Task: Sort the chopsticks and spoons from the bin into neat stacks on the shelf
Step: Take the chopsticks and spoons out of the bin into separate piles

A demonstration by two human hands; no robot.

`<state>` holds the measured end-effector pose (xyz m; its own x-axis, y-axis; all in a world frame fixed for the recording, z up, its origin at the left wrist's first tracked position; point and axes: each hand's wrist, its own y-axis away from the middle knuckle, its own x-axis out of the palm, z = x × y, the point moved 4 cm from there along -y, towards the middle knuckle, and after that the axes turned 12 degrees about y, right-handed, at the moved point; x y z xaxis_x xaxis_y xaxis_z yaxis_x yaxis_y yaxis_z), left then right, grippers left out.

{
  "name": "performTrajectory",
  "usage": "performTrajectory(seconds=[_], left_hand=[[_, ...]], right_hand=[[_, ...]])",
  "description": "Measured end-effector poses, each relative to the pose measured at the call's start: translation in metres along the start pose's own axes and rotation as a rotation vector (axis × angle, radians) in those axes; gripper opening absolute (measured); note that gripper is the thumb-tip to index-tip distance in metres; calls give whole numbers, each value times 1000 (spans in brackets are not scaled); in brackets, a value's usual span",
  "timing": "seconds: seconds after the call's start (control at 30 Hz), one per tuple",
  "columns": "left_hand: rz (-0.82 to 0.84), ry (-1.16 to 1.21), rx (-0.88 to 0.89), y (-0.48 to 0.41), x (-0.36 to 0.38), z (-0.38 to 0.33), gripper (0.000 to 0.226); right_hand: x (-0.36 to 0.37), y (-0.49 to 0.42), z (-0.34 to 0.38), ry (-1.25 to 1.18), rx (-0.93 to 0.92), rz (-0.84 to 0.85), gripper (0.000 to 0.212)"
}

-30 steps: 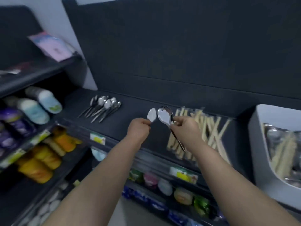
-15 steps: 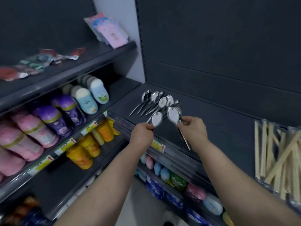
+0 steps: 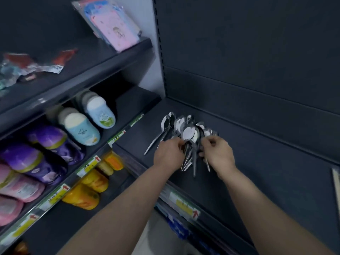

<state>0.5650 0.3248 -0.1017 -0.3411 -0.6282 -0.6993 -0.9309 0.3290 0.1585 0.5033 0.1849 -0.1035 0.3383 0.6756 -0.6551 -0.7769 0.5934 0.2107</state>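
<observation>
Spoons (image 3: 171,124) lie fanned on the dark shelf (image 3: 266,172), bowls toward 12 o'clock, handles toward 7 o'clock. Left hand (image 3: 169,155) and right hand (image 3: 218,153), fingers curled, each pinch one spoon (image 3: 189,134) by its handle. Change over the last second: the pair was held raised in front of the chopsticks; both hands have since carried it toward 9 o'clock and lowered it in among the pile. A pale strip at the 3 o'clock frame edge is probably the chopsticks (image 3: 336,181). Bin not in view. Judgement: the pair is at set-down; the pile is splayed and wants squaring before it counts as neat.
</observation>
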Motion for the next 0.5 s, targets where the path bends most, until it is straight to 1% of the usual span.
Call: performTrajectory(seconds=[0.07, 0.13, 0.2, 0.33, 0.43, 0.5], left_hand=[[7, -48, 64, -11, 2, -4, 35], [25, -67, 106, -21, 2, -7, 32], [25, -81, 123, -25, 0, -10, 31], [1, -70, 189, -20, -7, -19, 30], [98, -135, 283, -4, -2, -33, 23], [149, -174, 344, 13, 7, -41, 24]], right_hand=[[-1, -3, 4, 159, -44, 36, 25], [-3, -5, 10, 360, -111, 28, 25], [-6, -2, 12, 497, -158, -15, 24], [-20, 14, 3, 708, -192, -113, 26], [-30, 35, -7, 831, -186, -154, 25], [-37, 53, -17, 902, -159, -167, 25]])
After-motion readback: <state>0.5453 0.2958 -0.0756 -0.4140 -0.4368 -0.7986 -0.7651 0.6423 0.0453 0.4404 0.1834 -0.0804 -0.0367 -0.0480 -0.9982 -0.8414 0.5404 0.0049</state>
